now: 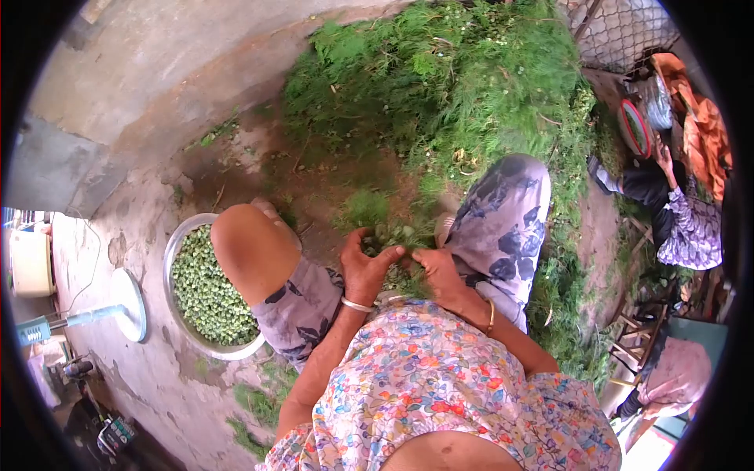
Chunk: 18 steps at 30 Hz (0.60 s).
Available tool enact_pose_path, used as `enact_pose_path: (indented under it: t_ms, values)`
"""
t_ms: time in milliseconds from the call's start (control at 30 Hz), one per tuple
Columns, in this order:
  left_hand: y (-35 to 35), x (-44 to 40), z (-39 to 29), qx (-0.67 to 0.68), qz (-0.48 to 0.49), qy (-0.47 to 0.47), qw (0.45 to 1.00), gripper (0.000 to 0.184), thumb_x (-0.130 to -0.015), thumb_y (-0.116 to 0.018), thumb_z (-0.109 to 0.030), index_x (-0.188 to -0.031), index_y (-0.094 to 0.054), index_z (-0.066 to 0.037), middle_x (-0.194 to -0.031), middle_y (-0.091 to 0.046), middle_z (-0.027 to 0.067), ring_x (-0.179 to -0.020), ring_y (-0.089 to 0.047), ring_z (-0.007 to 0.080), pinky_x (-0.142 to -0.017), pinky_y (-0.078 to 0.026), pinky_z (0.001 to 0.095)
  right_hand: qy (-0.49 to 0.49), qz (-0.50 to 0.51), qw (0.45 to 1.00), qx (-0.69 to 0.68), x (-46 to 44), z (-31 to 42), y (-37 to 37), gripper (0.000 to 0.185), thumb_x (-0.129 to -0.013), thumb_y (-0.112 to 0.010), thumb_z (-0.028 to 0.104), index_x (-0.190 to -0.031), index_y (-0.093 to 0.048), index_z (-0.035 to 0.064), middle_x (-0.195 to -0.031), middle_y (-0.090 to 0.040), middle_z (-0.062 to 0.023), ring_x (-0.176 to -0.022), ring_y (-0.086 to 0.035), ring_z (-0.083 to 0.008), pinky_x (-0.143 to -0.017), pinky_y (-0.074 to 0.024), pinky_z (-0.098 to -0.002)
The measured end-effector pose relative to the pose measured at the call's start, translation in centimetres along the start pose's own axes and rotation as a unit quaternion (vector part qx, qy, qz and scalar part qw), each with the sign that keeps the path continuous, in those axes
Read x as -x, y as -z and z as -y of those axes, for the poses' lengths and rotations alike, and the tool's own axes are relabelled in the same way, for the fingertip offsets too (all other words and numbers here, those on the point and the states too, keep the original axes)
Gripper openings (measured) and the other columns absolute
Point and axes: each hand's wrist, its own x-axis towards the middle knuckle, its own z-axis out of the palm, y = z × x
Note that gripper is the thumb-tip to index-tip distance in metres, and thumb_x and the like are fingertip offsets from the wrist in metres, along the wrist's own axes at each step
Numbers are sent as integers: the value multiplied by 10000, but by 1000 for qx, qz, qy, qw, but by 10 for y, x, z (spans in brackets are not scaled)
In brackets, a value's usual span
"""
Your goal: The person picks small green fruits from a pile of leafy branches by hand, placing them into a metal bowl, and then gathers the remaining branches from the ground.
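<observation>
My left hand (pixel 369 271), with a pale bangle at the wrist, is closed on a leafy green sprig (pixel 404 235) bearing small pale-green cones. My right hand (pixel 441 275) pinches the same sprig from the other side, thumbs close together. Both hands are low between my bent knees, in front of my patterned shirt. Left of my knee stands a wide metal basin (pixel 224 355) holding many small green cones (pixel 206 286). A large heap of feathery green branches (pixel 448 86) lies on the ground ahead. My fingers hide part of the sprig.
A standing fan (pixel 128 304) lies across the left side of the view, by a concrete floor (pixel 141 377). At right, another person's hand (pixel 666 161) is near a red-rimmed round tray (pixel 635 129). Wire mesh (pixel 628 35) is at upper right; a wooden chair (pixel 635 341) is below.
</observation>
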Motion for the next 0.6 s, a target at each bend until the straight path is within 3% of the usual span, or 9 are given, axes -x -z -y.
enact_pose_path:
  t_ms: [133, 167, 267, 300, 367, 467, 533, 600]
  values:
    - [-4, -4, 8, -80, -11, 27, 996, 565, -631, -787, -225, -1047, -564, 86, -893, -625, 163, -844, -590, 244, -768, -468, 349, 4, -6, 999, 45, 4, -16, -6, 192, -667, -607, 134, -804, -561, 8, -724, -542, -229, -736, -561, -409, -584, -428, -430]
    - [-4, -3, 2, -105, -15, 1, 994, 471, -655, -755, -184, -1002, -576, 78, -844, -629, 138, -807, -594, 216, -723, -473, 327, -8, 5, 999, 48, 4, -15, -6, 199, -653, -598, 126, -808, -565, 6, -728, -544, -232, -744, -556, -413, -590, -431, -434]
    - [-2, -10, 22, -10, 8, 34, 999, 434, -649, -760, -175, -966, -583, 63, -795, -635, 117, -710, -594, 176, -643, -491, 310, -20, 15, 999, 40, 3, -10, -2, 221, -624, -578, 105, -822, -573, 5, -725, -543, -234, -760, -553, -416, -589, -429, -435]
    - [-1, -9, 26, -10, 8, 33, 999, 434, -649, -760, -175, -966, -583, 63, -795, -635, 117, -710, -594, 176, -643, -491, 310, -16, 22, 999, 37, 3, -9, -1, 223, -628, -588, 115, -820, -572, 2, -723, -541, -235, -761, -551, -418, -586, -427, -432]
    - [2, -6, 11, 123, 48, 127, 983, 319, -675, -725, -143, -904, -594, 36, -753, -617, 70, -620, -560, 134, -529, -460, 278, -14, 25, 999, 35, 4, -9, 0, 226, -632, -597, 124, -818, -571, -1, -722, -539, -236, -761, -549, -421, -582, -426, -429]
    - [3, -8, 9, 79, 38, 61, 994, 251, -689, -705, -121, -869, -596, 16, -741, -611, 43, -570, -537, 103, -458, -417, 248, -53, -9, 998, -12, 4, -10, -7, 242, -640, -632, 175, -803, -580, 5, -717, -543, -232, -740, -557, -417, -578, -429, -419]
    - [7, -5, -9, 71, 48, 94, 992, 241, -700, -688, -112, -879, -596, 21, -746, -612, 50, -592, -541, 120, -496, -429, 263, 13, -18, 999, 34, 4, -15, -7, 295, -751, -654, 281, -836, -578, 9, -669, -523, -189, -600, -568, -283, -569, -436, -340]
    - [7, -7, 4, 94, 60, 90, 990, 239, -712, -672, -103, -897, -595, 27, -786, -614, 56, -652, -552, 132, -561, -443, 273, -15, -23, 1000, -6, 5, -20, -10, 271, -764, -629, 285, -822, -587, 23, -700, -552, -185, -636, -584, -303, -585, -446, -357]
